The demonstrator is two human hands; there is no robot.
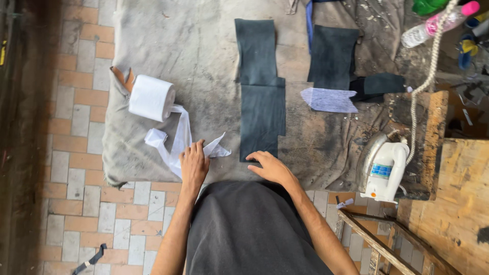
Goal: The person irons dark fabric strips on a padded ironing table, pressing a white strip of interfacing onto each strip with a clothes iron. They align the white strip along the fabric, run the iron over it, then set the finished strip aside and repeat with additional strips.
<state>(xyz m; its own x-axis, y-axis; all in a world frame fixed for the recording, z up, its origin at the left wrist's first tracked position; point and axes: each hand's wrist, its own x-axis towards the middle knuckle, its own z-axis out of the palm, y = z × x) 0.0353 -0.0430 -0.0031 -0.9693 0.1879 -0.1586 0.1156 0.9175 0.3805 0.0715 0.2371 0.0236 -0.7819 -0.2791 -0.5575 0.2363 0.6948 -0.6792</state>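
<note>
My left hand [194,164] pinches the loose end of a white tape strip [179,138] that trails from a white roll [151,98] lying on the grey padded table [204,56]. My right hand [270,165] rests flat, fingers spread, on the near edge of a long dark fabric piece [261,102] laid down the middle of the table. A second dark fabric piece [332,56] lies further right. Beside it sits a small pale lavender piece [328,100] and a black scrap [379,84].
A white electric iron [384,165] stands at the table's right near corner, its braided cord [428,66] running up and away. A plastic bottle with a pink cap [438,23] lies at the far right. Wooden boards [458,203] are on the right, a tiled floor [76,203] on the left.
</note>
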